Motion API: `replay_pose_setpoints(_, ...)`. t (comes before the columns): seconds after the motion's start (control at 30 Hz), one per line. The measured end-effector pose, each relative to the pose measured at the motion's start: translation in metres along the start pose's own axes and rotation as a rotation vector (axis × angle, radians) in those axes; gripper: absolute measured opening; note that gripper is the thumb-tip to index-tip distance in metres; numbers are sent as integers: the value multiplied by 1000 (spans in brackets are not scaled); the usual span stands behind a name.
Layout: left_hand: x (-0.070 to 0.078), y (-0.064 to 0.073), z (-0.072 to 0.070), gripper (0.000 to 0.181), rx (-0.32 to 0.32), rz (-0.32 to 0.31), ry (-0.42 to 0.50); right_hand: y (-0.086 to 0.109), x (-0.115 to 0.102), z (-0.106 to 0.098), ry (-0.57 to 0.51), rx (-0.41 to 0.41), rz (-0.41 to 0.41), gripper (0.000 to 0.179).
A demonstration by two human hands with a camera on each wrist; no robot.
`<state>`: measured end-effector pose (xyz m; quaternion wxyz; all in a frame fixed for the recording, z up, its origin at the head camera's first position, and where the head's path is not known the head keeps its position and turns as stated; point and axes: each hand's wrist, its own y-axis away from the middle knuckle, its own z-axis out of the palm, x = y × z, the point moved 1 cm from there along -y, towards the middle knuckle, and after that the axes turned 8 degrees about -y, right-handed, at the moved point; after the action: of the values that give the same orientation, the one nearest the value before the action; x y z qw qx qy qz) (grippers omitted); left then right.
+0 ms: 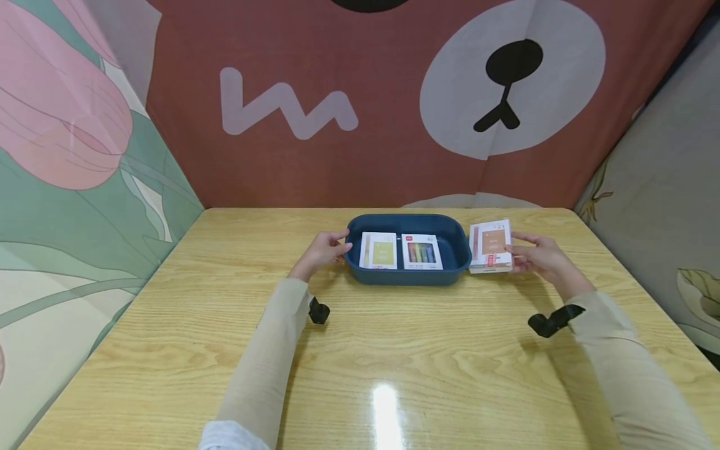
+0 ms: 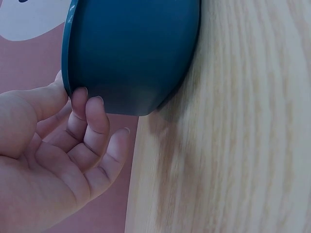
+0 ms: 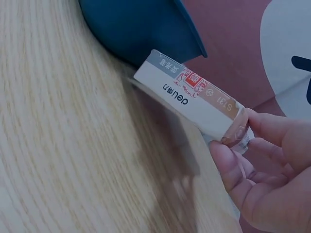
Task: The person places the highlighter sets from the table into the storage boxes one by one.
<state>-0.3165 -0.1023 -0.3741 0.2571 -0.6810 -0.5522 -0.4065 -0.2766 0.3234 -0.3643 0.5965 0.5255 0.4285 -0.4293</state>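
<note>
A dark blue plastic tray (image 1: 405,277) with rounded corners is on the table, right of centre in the head view. My left hand (image 1: 326,251) pinches its left rim between thumb and fingers; the left wrist view shows the tray's outer wall (image 2: 131,53) close by. Between the thumb and fingers of my right hand (image 1: 542,259) is a white and orange highlighter box (image 1: 488,247), held tilted just beyond the tray's right end. Its printed side (image 3: 187,97) faces the right wrist camera. Inside the tray are a white and yellow-green box (image 1: 379,251) and a box picturing coloured sticks (image 1: 422,252).
The wooden table (image 1: 439,350) extends in front of the tray, and its far edge meets a reddish-brown cloth (image 1: 337,169) with a cartoon face. Patterned cloths hang on the left and right sides. Each wrist wears a black camera mount (image 1: 319,311).
</note>
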Motion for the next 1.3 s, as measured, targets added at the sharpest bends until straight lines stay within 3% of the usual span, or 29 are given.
replay_pose_setpoints(0.53, -1, -3, 1, 44, 2, 4, 3, 6, -14, 3, -97, 123, -92, 71)
replay_pose_setpoints(0.6, -1, -3, 1, 44, 2, 6, -1, 6, -16, 3, -129, 140, -118, 69)
replay_pose_setpoints(0.7, -1, -2, 1, 45, -1, 4, -4, 7, -18, 5, -169, 166, -160, 52)
replay_pose_setpoints(0.97, -1, -1, 1, 45, 0, 2, -1, 11, -25, 11, -207, 233, -175, 69)
replay_pose_setpoints(1.3, 0, -1, 1, 45, 1, -12, -1, 12, -29, 23, -278, 204, -197, 58)
